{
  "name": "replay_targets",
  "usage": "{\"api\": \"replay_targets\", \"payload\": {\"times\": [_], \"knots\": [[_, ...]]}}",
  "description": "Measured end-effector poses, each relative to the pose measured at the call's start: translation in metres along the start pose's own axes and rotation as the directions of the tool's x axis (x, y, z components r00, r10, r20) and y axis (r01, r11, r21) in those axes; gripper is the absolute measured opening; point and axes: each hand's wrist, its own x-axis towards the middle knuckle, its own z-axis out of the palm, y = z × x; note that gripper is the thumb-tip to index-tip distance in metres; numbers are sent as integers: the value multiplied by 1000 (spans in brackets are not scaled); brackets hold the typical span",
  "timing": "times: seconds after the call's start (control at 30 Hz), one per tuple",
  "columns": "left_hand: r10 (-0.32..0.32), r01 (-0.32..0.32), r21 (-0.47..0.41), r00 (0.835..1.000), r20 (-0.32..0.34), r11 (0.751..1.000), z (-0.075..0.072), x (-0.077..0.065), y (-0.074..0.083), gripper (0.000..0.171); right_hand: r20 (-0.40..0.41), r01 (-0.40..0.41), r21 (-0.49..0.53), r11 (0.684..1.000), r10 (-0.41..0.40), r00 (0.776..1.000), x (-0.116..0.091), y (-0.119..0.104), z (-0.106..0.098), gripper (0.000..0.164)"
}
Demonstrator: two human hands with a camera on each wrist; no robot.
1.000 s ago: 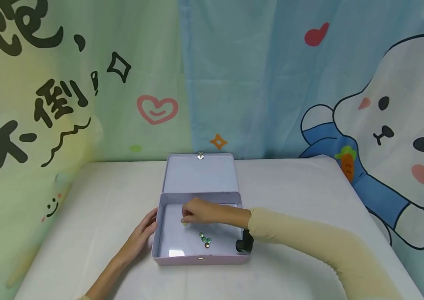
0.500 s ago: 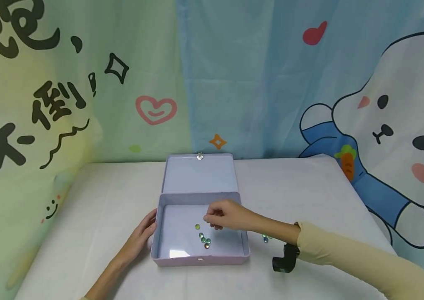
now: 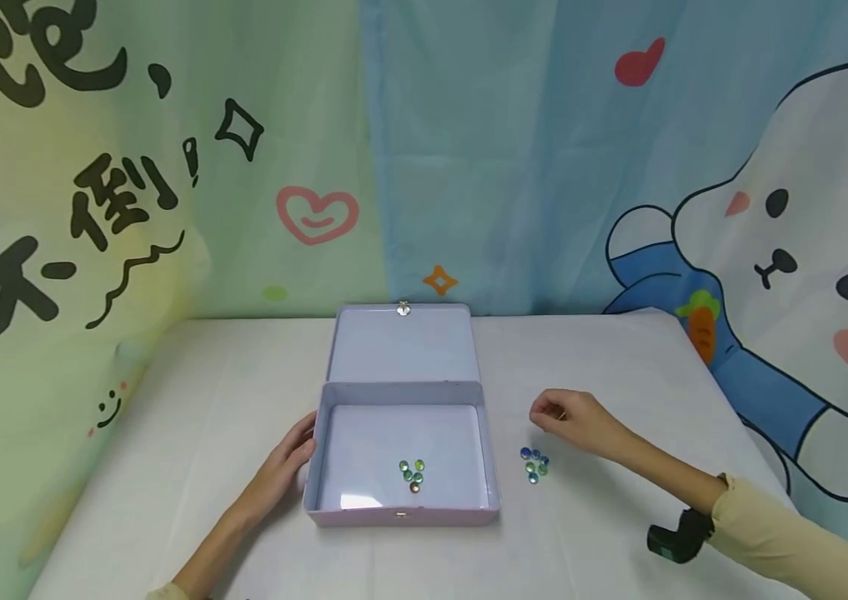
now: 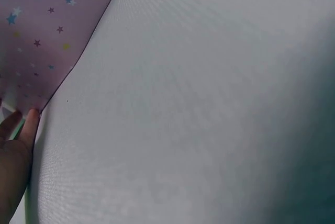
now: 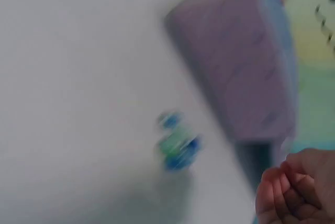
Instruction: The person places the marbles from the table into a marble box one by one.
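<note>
A lilac metal box stands on the table with its lid tipped back. Inside lies a cluster of small green and amber glass marbles. Outside, to the box's right, is a second group of blue and green marbles, blurred in the right wrist view. My left hand rests against the box's left wall with extended fingers; the left wrist view shows fingertips on the star-printed side. My right hand hovers just beyond the outside marbles, its fingers loosely bent and nothing visible in them.
A white cloth covers the table. Behind it hangs a printed curtain with a cartoon rabbit. A black wrist camera sits under the right forearm.
My right hand has left the box and moved right, past the outside marbles. A yellow-green marble has rolled right inside the box to the others. The left hand stays put.
</note>
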Motion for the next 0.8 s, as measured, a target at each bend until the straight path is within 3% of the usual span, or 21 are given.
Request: {"api": "replay_targets", "payload": {"times": [0.13, 0.27, 0.5, 0.63, 0.8], "knots": [[2, -2, 10, 1000, -5, 1000, -1, 0, 0, 52, 3, 23, -21, 1000, -23, 1000, -1, 31, 5, 6], [5, -5, 12, 1000, -6, 1000, 0, 0, 0, 52, 57, 60, -4, 998, -60, 997, 0, 46, 18, 11], [7, -7, 0, 1000, -3, 1000, 2, 2, 0, 52, 178, 131, 20, 991, -133, 975, 1, 47, 33, 12], [2, -2, 11, 1000, -9, 1000, 2, 2, 0, 52, 173, 171, -14, 985, -166, 971, 2, 45, 37, 8], [4, -4, 24, 1000, -8, 1000, 1, 1, 1, 52, 166, 163, -31, 986, -156, 974, 3, 43, 39, 8]]}}
